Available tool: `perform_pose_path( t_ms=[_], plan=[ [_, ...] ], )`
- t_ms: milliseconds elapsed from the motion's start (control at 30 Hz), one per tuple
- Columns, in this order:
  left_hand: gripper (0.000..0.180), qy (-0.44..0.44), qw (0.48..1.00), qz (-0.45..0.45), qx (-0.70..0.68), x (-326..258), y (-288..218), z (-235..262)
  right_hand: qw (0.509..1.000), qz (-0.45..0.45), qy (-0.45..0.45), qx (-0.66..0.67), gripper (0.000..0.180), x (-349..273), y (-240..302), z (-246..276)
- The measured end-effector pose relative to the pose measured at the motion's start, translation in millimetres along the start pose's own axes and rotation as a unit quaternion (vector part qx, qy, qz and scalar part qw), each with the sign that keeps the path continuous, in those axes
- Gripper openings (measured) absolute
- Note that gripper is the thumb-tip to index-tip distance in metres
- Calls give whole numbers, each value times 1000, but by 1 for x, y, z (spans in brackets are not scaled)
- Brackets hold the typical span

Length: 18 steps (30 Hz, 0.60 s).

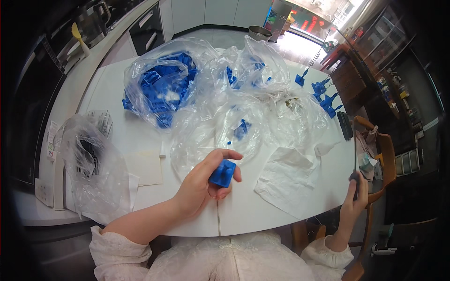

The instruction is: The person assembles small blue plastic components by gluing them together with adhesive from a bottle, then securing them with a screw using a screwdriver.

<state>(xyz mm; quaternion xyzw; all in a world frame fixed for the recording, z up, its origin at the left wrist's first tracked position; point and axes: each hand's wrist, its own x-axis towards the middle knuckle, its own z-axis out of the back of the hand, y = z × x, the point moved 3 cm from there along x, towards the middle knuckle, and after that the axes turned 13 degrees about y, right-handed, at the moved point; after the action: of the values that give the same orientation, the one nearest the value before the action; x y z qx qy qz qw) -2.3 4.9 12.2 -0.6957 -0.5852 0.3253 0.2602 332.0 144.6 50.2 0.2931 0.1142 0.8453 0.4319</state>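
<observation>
In front of me, above the near part of the table, my left hand (206,177) grips a small blue plastic block (222,173) with a hollowed face. Its fingers curl around the block's sides. Off the table's right edge, my right hand (353,202) is wrapped around the dark handle of a screwdriver (355,180), whose long thin shaft points away from me. Beyond my left hand lies an opened clear plastic bag (197,145) with small blue parts (242,129) inside. White tissue paper (287,178) lies between my two hands.
A large clear bag of blue parts (161,84) stands far left on the white table (243,220). Another bag with dark pieces (91,157) sits nearer left. Several blue assemblies (329,104), some with coiled springs, and a black case (345,125) line the right edge. A wooden chair (386,154) stands beyond.
</observation>
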Motion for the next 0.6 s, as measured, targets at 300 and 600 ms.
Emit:
perform_pose_path(
  t_ms=[300,600],
  plan=[
    [49,98,995,0,-35,2,2,-7,980,-84,34,-178,26,8,-52,-31],
    [48,108,994,9,0,0,0,-10,980,-114,86,-142,36,13,-46,-27]
  ],
)
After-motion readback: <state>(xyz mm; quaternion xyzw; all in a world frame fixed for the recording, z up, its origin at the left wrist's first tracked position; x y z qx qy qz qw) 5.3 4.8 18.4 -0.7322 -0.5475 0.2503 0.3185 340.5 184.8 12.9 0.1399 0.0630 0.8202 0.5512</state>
